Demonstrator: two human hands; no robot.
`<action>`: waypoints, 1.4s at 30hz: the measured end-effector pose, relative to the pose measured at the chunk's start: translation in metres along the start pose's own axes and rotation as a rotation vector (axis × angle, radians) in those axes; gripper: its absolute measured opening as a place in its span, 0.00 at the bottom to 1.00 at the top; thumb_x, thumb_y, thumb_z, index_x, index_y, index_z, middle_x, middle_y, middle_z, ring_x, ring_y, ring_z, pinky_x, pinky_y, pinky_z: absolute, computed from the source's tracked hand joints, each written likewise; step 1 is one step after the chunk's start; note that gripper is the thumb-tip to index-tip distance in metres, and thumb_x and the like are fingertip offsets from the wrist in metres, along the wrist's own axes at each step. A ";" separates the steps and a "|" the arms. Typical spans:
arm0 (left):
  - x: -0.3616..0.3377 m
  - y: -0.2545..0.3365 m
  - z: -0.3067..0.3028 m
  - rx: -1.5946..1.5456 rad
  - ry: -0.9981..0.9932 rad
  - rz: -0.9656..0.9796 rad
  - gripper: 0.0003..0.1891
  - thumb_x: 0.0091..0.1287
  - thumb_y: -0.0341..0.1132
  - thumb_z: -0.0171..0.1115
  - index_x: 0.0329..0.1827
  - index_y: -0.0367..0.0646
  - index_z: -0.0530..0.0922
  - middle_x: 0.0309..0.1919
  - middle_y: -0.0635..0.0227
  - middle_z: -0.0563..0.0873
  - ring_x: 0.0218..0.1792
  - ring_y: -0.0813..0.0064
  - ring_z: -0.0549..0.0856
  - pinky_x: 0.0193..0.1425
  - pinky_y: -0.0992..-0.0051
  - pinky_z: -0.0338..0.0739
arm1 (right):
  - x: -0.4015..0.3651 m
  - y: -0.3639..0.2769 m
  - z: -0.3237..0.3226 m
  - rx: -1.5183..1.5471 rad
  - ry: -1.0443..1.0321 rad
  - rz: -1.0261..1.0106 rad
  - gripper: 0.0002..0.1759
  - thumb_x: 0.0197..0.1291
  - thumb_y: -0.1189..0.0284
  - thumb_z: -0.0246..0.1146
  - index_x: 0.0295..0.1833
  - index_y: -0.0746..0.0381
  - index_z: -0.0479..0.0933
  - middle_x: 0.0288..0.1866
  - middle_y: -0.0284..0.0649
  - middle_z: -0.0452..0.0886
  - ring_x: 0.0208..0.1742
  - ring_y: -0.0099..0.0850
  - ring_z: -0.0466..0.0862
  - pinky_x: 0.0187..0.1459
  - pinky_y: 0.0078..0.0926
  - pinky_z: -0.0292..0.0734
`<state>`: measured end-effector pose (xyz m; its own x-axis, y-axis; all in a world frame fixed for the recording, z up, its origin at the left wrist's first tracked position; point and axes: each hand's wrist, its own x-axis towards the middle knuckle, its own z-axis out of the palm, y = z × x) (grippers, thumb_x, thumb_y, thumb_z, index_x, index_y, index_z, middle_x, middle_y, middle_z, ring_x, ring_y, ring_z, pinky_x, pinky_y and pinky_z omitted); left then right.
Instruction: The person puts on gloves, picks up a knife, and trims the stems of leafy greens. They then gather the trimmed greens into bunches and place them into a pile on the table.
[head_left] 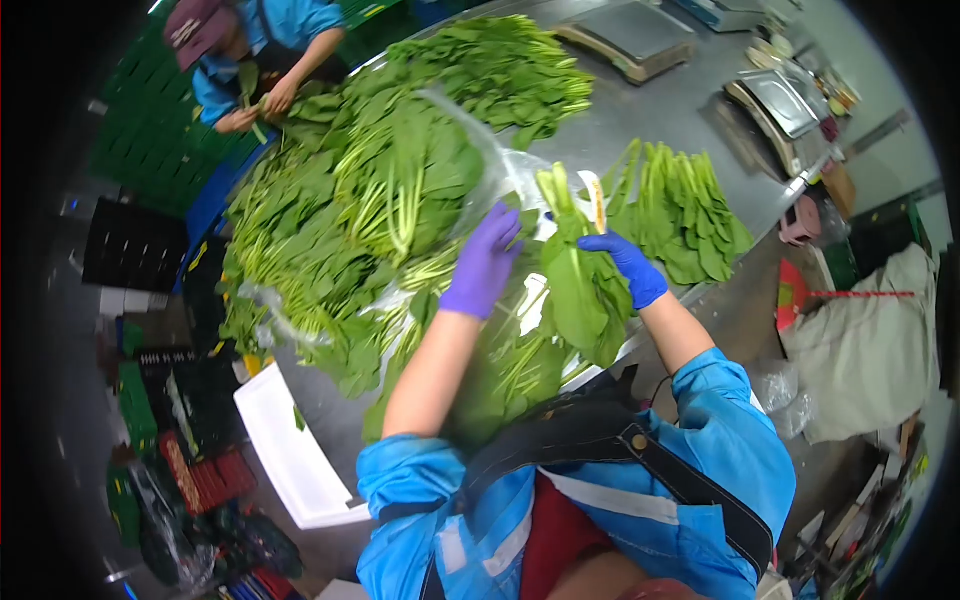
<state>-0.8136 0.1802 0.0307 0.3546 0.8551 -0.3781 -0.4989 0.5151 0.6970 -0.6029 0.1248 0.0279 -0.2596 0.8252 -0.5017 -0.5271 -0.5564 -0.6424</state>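
My left hand, in a purple glove, is open over the pile, fingers extended, left of a bunch of leafy greens. That bunch lies with its pale stems pointing away from me and its broad leaves toward me. At its right side my right hand, in a blue glove, pinches the lower end of a white printed strip with orange marks. The strip stands up beside the stems; whether it goes round them is hidden. Another row of greens lies to the right, stems pointing away.
A large heap of leafy greens covers the metal table, with clear plastic sheeting among it. Scales stand at the back right. A co-worker handles leaves at the far left. A white tray is at the near left.
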 end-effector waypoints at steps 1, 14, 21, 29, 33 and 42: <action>-0.006 -0.003 -0.005 0.000 -0.019 -0.012 0.26 0.65 0.37 0.57 0.66 0.39 0.65 0.62 0.59 0.72 0.59 0.69 0.74 0.61 0.71 0.68 | 0.000 -0.007 -0.030 -0.194 0.182 -0.121 0.24 0.52 0.68 0.64 0.57 0.62 0.73 0.45 0.38 0.81 0.41 0.30 0.83 0.47 0.27 0.78; -0.054 -0.119 -0.035 0.831 -0.286 -0.125 0.32 0.62 0.46 0.61 0.66 0.40 0.66 0.63 0.58 0.72 0.64 0.63 0.71 0.68 0.63 0.62 | 0.054 -0.092 -0.230 -1.586 0.987 -0.249 0.38 0.45 0.56 0.70 0.60 0.65 0.70 0.52 0.54 0.78 0.53 0.46 0.80 0.53 0.38 0.74; -0.085 -0.119 -0.056 2.054 -0.296 0.072 0.48 0.44 0.59 0.70 0.69 0.49 0.63 0.71 0.53 0.56 0.72 0.44 0.49 0.68 0.35 0.41 | 0.012 -0.077 -0.158 -1.670 0.928 -0.855 0.21 0.54 0.61 0.61 0.52 0.59 0.77 0.44 0.48 0.81 0.41 0.47 0.82 0.43 0.39 0.77; -0.113 -0.131 -0.071 1.869 -0.357 0.109 0.53 0.45 0.49 0.71 0.73 0.46 0.51 0.71 0.48 0.53 0.72 0.46 0.49 0.70 0.41 0.42 | 0.034 0.120 -0.127 -1.618 0.371 -0.227 0.36 0.51 0.55 0.63 0.64 0.60 0.68 0.51 0.50 0.80 0.49 0.45 0.81 0.52 0.37 0.75; -0.119 -0.141 -0.088 1.688 -0.210 0.280 0.54 0.46 0.47 0.71 0.73 0.41 0.48 0.72 0.48 0.51 0.73 0.50 0.49 0.72 0.45 0.41 | 0.029 0.171 -0.067 -1.014 0.053 0.155 0.26 0.57 0.65 0.61 0.63 0.57 0.71 0.32 0.36 0.80 0.25 0.22 0.75 0.27 0.22 0.73; -0.085 -0.144 -0.060 1.759 -0.347 0.360 0.55 0.44 0.57 0.70 0.73 0.44 0.52 0.72 0.54 0.54 0.73 0.47 0.49 0.70 0.38 0.39 | 0.022 0.120 -0.061 -0.825 -0.085 0.312 0.14 0.56 0.64 0.63 0.46 0.59 0.80 0.25 0.33 0.79 0.22 0.18 0.73 0.25 0.19 0.69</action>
<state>-0.8193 0.0369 -0.0743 0.6736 0.7304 -0.1129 0.6543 -0.5184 0.5505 -0.6225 0.0697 -0.0955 -0.3701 0.6106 -0.7001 0.3205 -0.6234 -0.7132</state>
